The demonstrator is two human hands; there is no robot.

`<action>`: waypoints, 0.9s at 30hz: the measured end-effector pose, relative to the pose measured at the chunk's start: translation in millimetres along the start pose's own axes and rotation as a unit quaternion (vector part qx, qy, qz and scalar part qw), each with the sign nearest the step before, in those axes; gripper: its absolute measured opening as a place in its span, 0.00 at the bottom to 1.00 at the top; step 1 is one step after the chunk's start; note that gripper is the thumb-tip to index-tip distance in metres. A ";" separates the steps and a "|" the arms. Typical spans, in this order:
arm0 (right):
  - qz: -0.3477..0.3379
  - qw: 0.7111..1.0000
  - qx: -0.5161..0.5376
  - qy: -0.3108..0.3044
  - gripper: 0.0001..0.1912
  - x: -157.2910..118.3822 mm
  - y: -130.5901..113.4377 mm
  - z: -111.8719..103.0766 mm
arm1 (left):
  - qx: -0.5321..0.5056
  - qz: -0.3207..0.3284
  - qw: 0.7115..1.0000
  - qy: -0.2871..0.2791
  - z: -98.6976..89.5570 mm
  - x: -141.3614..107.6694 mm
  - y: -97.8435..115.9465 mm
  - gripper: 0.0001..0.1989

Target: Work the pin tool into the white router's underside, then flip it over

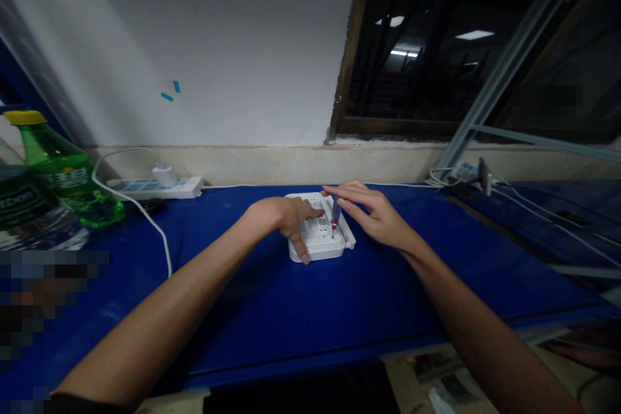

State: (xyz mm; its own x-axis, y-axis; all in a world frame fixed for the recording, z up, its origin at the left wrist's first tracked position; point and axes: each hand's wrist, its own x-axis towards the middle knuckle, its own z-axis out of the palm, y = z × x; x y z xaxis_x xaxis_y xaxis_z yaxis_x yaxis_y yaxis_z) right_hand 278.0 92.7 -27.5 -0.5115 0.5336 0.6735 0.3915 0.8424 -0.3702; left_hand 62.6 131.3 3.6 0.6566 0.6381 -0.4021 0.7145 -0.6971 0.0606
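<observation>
A white plastic router [323, 249] with vent slots and a printed label lies flat on the blue table, a flat antenna-like bar along its right side. My left hand [291, 217] grips it from the left, the thumb at the near edge and the other fingers across the top. In my right hand [371, 210] is a small screwdriver [336, 212] with a purplish see-through handle. It stands nearly upright, fingers and palm at the top of its handle. Its tip meets the router's surface near the right front corner; any screw there is too small to make out.
The blue table [272, 323] runs back to a white wall. At the left stand a green bottle [68, 168] and a dark-labelled bottle [24, 207]. Behind them lies a power strip [187, 187] with a plugged-in charger [165, 174] and white cable. Metal bars [473, 119] and cables occupy the right.
</observation>
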 end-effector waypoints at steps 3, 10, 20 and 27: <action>0.016 1.000 0.001 0.018 0.15 -1.1 1.6 0.7 | 0.001 0.001 1.000 0.004 0.5 -0.8 -0.2 0.63; 0.001 1.000 -0.021 -0.003 0.18 -1.1 1.9 -0.7 | 0.002 0.001 1.000 0.007 1.0 -1.9 0.1 0.63; -0.020 0.999 -0.030 0.014 0.17 -0.8 2.2 -2.9 | 0.003 -0.015 1.000 0.007 -0.4 -1.8 -0.7 0.64; -0.003 0.999 -0.010 0.037 0.14 -1.6 3.0 0.4 | -0.006 0.002 1.000 0.013 1.6 0.9 -4.6 0.64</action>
State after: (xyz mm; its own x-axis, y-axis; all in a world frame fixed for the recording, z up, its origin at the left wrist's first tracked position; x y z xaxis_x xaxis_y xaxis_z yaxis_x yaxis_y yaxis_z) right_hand 279.7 94.4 -30.0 -0.4558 0.5216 0.7212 0.4049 0.8431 -0.3539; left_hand 59.5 134.5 1.5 0.6656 0.6435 -0.3779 0.7144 -0.6959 0.0733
